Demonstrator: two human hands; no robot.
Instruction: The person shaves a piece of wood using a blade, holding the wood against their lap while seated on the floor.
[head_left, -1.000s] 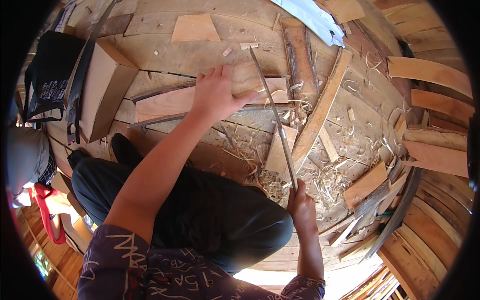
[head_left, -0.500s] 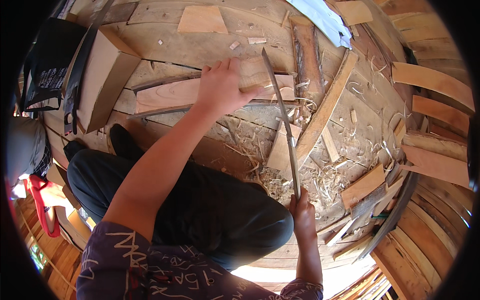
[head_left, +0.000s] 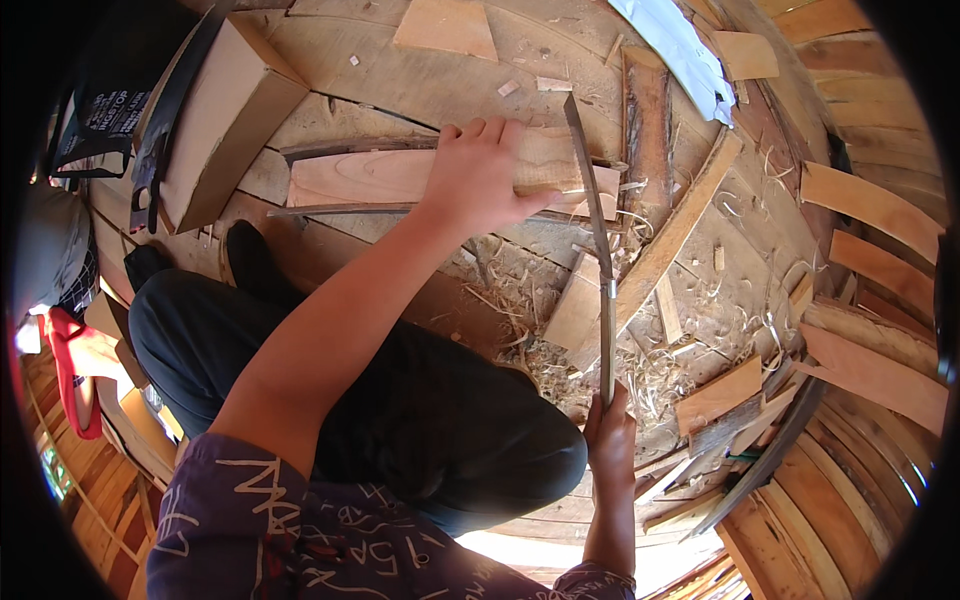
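My left hand (head_left: 472, 178) grips a short, pale wooden block (head_left: 548, 155), fingers curled over its far edge and thumb along the near side. Under the block lies a longer pale board (head_left: 360, 178) on the floor. In my right hand (head_left: 610, 432) is the rear of the handle of a long-handled knife (head_left: 603, 240) with a narrow dark blade. The blade points away from me and crosses the right end of the block; whether it touches the wood I cannot tell. My bent leg (head_left: 450, 420) in dark trousers lies between my arms.
Shavings (head_left: 520, 330) and offcuts litter the plank floor. A slanting wooden strip (head_left: 680, 225) and a bark-edged piece (head_left: 647, 125) lie to the right. A cardboard box (head_left: 235, 130) stands at the left, with a hand saw (head_left: 150, 165) against it. Curved boards (head_left: 870, 205) stick out at the right.
The whole view has shifted, so the floor things sit farther right and higher. The knife stands a little more upright in the picture. My left hand keeps its hold on the block.
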